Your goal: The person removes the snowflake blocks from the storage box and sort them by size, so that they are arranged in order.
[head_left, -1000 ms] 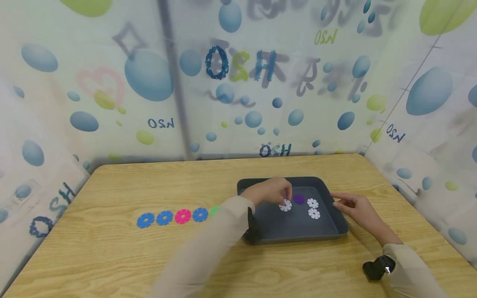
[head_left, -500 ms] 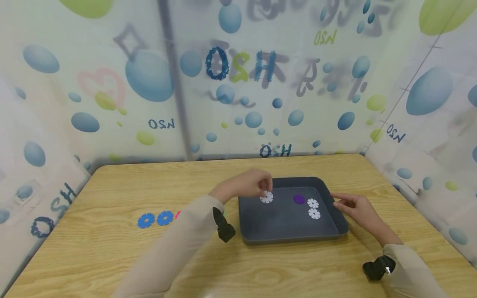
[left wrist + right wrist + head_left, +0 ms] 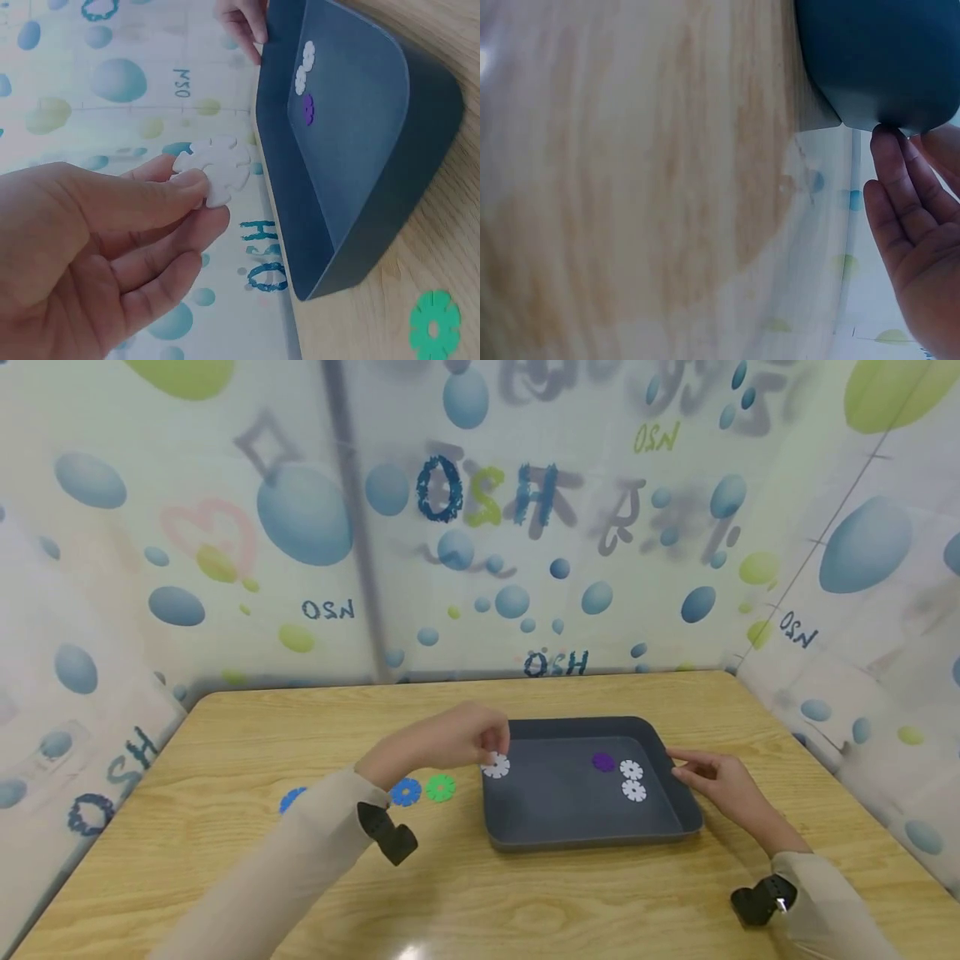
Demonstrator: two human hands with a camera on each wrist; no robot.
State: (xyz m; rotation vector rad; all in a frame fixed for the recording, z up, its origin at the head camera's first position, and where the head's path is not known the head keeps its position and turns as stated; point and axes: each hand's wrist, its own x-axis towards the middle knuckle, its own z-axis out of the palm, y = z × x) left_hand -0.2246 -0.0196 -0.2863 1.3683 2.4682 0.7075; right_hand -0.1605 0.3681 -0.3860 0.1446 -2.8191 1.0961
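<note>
My left hand [image 3: 467, 739] pinches a white snowflake disc [image 3: 496, 766] between thumb and fingers, over the left rim of a dark grey tray [image 3: 555, 814]. The notched edge of this disc [image 3: 219, 172] shows plainly in the left wrist view. Inside the tray, toward its right side, lie a purple snowflake disc [image 3: 603, 762] and two white snowflake discs [image 3: 633, 791] close together. My right hand [image 3: 723, 783] holds the tray's right rim with thumb and fingertips. In the right wrist view its fingers [image 3: 900, 187] meet the tray's outer wall.
Left of the tray, a green snowflake disc [image 3: 440, 787] and a blue snowflake disc [image 3: 406, 792] lie on the wooden table [image 3: 570, 902]. Another blue disc [image 3: 291, 798] shows partly behind the left sleeve. A printed curtain [image 3: 480, 610] hangs behind the table.
The left hand has moved left with the white disc, from above the tray's middle to its left rim. The left forearm now covers part of the disc row. The right hand stays at the rim.
</note>
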